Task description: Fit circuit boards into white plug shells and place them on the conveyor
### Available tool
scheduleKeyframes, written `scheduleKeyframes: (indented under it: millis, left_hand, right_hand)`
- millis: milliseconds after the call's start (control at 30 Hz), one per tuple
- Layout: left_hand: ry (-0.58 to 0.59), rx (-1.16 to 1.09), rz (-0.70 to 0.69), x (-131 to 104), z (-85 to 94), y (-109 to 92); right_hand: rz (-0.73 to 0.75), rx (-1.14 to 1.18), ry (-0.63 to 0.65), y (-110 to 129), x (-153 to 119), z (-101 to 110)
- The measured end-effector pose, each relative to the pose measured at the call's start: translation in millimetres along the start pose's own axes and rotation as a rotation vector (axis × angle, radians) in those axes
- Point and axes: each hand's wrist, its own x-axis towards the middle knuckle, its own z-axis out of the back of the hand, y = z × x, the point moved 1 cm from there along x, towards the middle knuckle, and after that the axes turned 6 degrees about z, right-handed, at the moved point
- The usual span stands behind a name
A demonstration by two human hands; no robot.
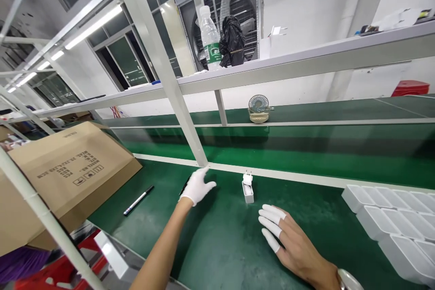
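Note:
My left hand, in a white glove, reaches over the green bench with thumb and forefinger spread. A dark object shows partly behind it; the hand hides the rest, so I cannot tell its kind. My right hand hovers at or just above the bench, palm down, fingers stretched and slightly apart, with white finger cots on several of them. Between the hands, nearer the back strip, stands a small open white box with a white two-pin plug charger at its far end. Neither hand touches the box.
A marker pen lies left of my left hand, beside a large cardboard carton. White divided trays stand at the right. A post rises behind my left hand. A small fan and a shelf with a bottle are beyond.

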Motion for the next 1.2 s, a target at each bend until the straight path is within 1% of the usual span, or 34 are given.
scheduleKeyframes:
  millis: [100, 167, 233, 267, 333, 367, 433, 500, 600, 667, 733, 767, 833, 867, 900, 967, 1000, 1033, 1067, 1100, 1200]
  left_hand:
    - [-0.192, 0.134, 0.116, -4.2, 35.0, 32.1]
    - [-0.251, 0.192, 0.180, -12.3, 48.4, 50.1]
    - [-0.252, 0.221, 0.206, -21.6, 53.6, 62.2]
    - [-0.239, 0.226, 0.204, -26.1, 53.8, 65.2]
    - [-0.194, 0.218, 0.177, -34.9, 51.0, 63.0]
    - [-0.164, 0.208, 0.156, -39.6, 48.3, 57.4]
    - [-0.091, 0.172, 0.101, -50.9, 40.6, 36.4]
    - [0.002, 0.114, 0.021, -65.9, 29.2, 3.9]
    - [0.221, -0.067, -0.138, -94.0, 5.4, -54.4]
    - [0.333, -0.153, -0.227, -112.0, -12.0, -88.5]
    - [0.415, -0.176, -0.314, -124.6, -27.4, -112.2]
    - [0.447, -0.176, -0.345, -127.6, -33.5, -119.3]
    - [0.466, -0.197, -0.361, -125.6, -42.0, -124.3]
    - [0.441, -0.237, -0.345, -120.2, -44.4, -122.8]
    - [0.385, -0.294, -0.315, -112.3, -46.0, -119.0]
    - [0.214, -0.415, -0.225, -91.5, -48.7, -106.9]
    - [0.131, -0.444, -0.179, -80.4, -51.0, -99.7]
    - [0.077, -0.441, -0.135, -69.7, -54.3, -92.6]
    - [0.055, -0.424, -0.100, -60.4, -58.9, -86.4]
    - [0.060, -0.409, -0.074, -52.7, -64.3, -81.5]
    - [0.139, -0.432, -0.019, -40.9, -82.9, -77.7]
  right_hand:
    - [0.042, 0.004, 0.042, 2.5, 0.9, 0.0]
    - [0.058, -0.003, 0.062, 3.6, 1.6, 0.0]
    - [0.064, -0.002, 0.062, 3.8, 2.4, 0.0]
    - [0.066, 0.003, 0.057, 3.7, 2.8, 0.0]
    - [0.064, 0.019, 0.047, 3.3, 3.7, 0.2]
    - [0.059, 0.025, 0.040, 3.2, 4.4, 0.4]
    - [0.046, 0.030, 0.020, 4.0, 6.2, 1.4]
    - [0.026, 0.029, 0.001, 6.1, 8.3, 2.8]
    - [-0.004, 0.015, -0.022, 11.3, 10.0, 4.2]
    - [0.002, -0.002, -0.034, 14.7, 9.5, 4.0]
    - [0.020, -0.002, -0.058, 16.1, 8.5, 3.3]
    - [0.024, 0.004, -0.076, 15.5, 8.1, 3.1]
    - [0.006, 0.018, -0.105, 11.8, 8.4, 3.6]
    - [-0.011, 0.021, -0.115, 9.0, 9.1, 4.3]
    - [-0.029, 0.022, -0.122, 6.0, 10.2, 5.4]
    - [-0.059, 0.030, -0.151, 0.2, 12.9, 8.2]
    - [-0.071, 0.044, -0.175, -2.1, 14.3, 9.6]
    - [-0.084, 0.064, -0.202, -4.0, 15.6, 10.8]
    - [-0.102, 0.090, -0.226, -5.5, 16.7, 11.5]
    - [-0.127, 0.119, -0.245, -6.6, 17.4, 11.6]
    - [-0.256, 0.198, -0.264, -9.0, 17.3, 9.1]
